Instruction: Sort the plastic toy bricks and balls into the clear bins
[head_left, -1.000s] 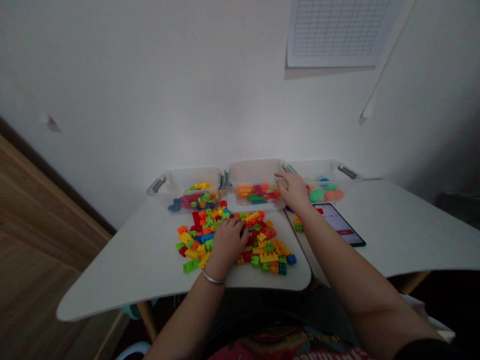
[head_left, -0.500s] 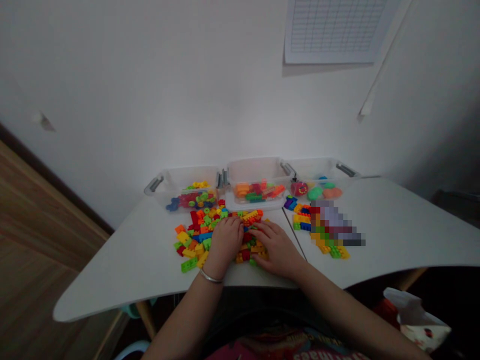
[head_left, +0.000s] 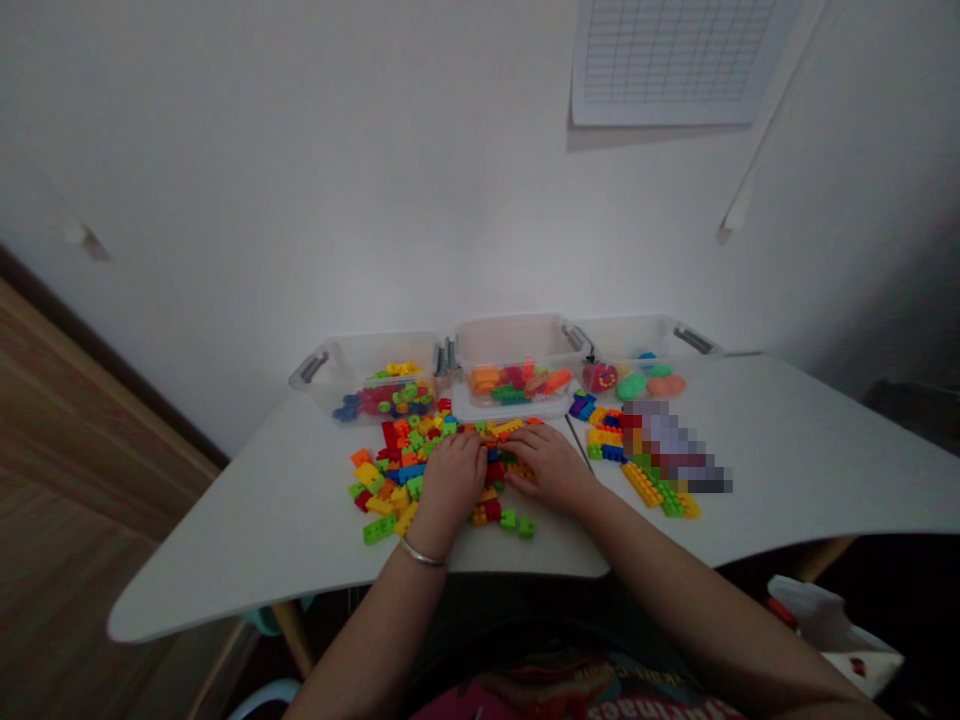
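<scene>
A pile of colourful building bricks (head_left: 409,472) is spread on the white table. My left hand (head_left: 454,472), with a silver bangle at the wrist, rests over the pile's right part. Its fingers are curled together and their tips are hidden, so what they hold cannot be made out. Across from it, my right hand (head_left: 553,468) lies over the pile's right edge with thumb and fingers apart, touching bricks. Red and orange bricks show in the gap between the hands. Two small green bricks (head_left: 517,523) sit just below my right hand.
Three clear plastic bins stand against the wall: a left bin (head_left: 315,400) with mixed pieces, a middle bin (head_left: 517,345) with bricks, and a right bin (head_left: 626,340) with rounded toys. Joined brick strips (head_left: 643,485) lie to the right, beside a pixelated area. The table's front edge (head_left: 300,592) is close.
My right hand has shifted up and away from the front edge, uncovering the green bricks below it. My left hand stays in nearly the same place.
</scene>
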